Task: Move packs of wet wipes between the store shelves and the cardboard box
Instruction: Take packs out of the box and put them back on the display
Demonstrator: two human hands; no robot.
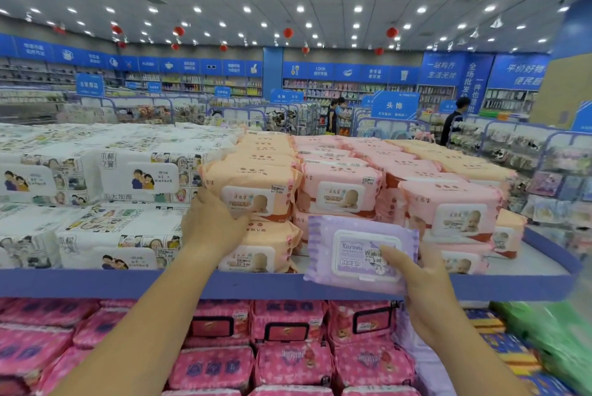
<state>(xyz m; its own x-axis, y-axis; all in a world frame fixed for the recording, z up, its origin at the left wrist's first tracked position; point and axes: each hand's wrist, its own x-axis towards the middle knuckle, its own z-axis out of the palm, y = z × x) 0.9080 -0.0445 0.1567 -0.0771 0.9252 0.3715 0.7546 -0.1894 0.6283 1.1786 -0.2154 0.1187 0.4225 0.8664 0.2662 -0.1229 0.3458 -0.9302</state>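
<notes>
— What does the top shelf (96, 283) hold?
— Stacked wipes: white packs (137, 178) at nine o'clock, pink packs (448, 213) at three.
— The hands?
— The right hand (423, 293) clasps a purple pack (352, 254) at five o'clock, in front of the shelf edge. The left hand (213, 226) grasps the upper orange pack (253, 190) at eight.

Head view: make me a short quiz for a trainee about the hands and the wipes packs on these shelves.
1. True or false: the right hand holds a purple pack.
2. Which pack does the left hand touch? A pink, B orange, C green.
3. Fill in: on the top shelf, the packs furthest left are ___.

Key: 1 true, thumb on its front. 2 B, the upper orange pack. 3 white: the white packs fill the left side.
</notes>
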